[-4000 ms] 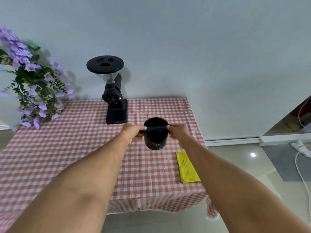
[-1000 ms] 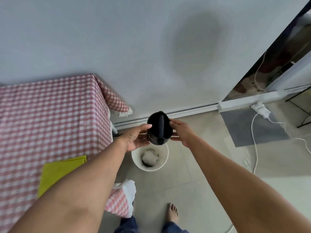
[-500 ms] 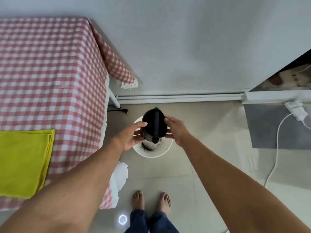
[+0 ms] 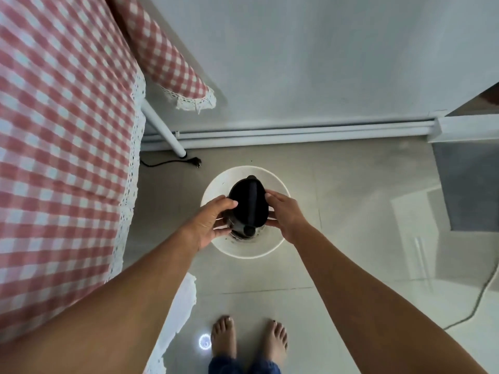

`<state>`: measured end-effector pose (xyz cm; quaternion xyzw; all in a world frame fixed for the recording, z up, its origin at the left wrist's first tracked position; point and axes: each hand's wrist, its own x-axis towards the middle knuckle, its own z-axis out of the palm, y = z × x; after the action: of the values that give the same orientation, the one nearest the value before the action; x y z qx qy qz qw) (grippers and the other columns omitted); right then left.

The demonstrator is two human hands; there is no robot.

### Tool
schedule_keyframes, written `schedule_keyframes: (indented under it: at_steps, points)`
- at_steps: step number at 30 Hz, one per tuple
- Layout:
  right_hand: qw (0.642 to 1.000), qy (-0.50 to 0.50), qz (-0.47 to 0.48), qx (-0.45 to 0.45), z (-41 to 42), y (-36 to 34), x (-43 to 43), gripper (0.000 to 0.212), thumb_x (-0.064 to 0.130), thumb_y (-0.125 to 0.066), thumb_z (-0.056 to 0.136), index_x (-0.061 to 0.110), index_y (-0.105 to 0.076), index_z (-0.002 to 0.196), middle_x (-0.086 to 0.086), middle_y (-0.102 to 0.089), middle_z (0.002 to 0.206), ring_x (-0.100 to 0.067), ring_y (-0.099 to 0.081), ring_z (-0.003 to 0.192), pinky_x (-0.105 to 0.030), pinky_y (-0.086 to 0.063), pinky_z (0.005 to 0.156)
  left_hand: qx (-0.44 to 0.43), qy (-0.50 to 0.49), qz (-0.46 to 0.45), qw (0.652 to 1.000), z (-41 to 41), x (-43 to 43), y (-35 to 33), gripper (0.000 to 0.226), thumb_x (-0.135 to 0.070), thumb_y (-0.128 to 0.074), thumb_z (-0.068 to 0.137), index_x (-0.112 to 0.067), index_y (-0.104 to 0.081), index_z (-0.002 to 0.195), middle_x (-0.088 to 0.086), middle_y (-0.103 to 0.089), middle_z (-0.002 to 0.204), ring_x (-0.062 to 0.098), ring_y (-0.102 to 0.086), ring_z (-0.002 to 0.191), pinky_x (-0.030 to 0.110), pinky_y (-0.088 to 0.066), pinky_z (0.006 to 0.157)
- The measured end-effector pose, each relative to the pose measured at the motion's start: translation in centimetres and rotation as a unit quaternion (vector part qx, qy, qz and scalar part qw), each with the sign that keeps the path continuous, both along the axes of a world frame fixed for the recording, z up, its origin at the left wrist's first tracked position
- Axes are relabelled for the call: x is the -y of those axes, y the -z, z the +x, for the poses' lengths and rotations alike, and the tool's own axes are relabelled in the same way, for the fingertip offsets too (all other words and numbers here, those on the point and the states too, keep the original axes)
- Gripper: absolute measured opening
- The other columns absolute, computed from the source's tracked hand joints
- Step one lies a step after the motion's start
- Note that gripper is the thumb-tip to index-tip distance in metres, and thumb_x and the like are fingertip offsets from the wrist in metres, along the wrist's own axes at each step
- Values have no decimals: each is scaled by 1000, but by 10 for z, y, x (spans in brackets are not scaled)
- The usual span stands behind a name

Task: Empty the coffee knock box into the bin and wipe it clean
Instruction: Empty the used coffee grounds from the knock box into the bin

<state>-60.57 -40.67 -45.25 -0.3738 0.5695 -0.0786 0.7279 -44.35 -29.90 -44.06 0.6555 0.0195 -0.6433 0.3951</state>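
Holding the knock box over the white bin, left hand and right hand clamped on it.
Tipping off-centre could spill grounds onto the floor at frame centre.

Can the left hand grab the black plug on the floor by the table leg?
Probably not right now: the left hand is busy holding the knock box over the bin. The plug lies in the open, farther off.

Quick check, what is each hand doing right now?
Left hand: closed on the left side of the black cylindrical knock box, held over the round white bin.
Right hand: closed on the box's right side.
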Motion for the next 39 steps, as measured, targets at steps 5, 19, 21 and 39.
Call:
schedule_keyframes:
  at_steps: [5, 19, 21, 39]
  points:
    - [997, -20, -66, -47, -7, 32, 3, 21, 18, -57, 98, 27, -74, 106, -3, -72, 104, -22, -65, 89, -38, -53, 82, 53, 7, 11, 999, -2, 4, 29, 74, -21, -78, 83, -24, -46, 149, 0, -66, 117, 16, -63, 96, 35, -52, 80]
    - [917, -118, -198, -326, -42, 112, -18, 47, 15, -55, 97, 17, -42, 142, -12, -59, 129, -32, -60, 110, -42, -47, 87, 319, 64, 54, 944, -26, 7, 75, 107, -46, -77, 50, -32, -42, 150, 5, -44, 135, 24, -48, 128, 36, -45, 108]
    - [921, -104, -202, -316, -42, 119, -23, 51, 7, -52, 96, 21, -40, 143, -10, -68, 112, -27, -61, 89, -39, -48, 76, 351, 73, 60, 932, -27, 7, 78, 105, -47, -77, 53, -33, -41, 150, 4, -41, 133, 25, -44, 131, 34, -42, 108]
    - [938, -46, -204, -276, -46, 129, -28, 69, 3, -48, 95, 36, -30, 154, 1, -62, 78, -18, -62, 72, -32, -51, 61, 548, 172, -24, 818, -47, 5, 84, 98, -35, -82, 67, -33, -33, 152, 5, -38, 133, 26, -32, 129, 31, -41, 83]
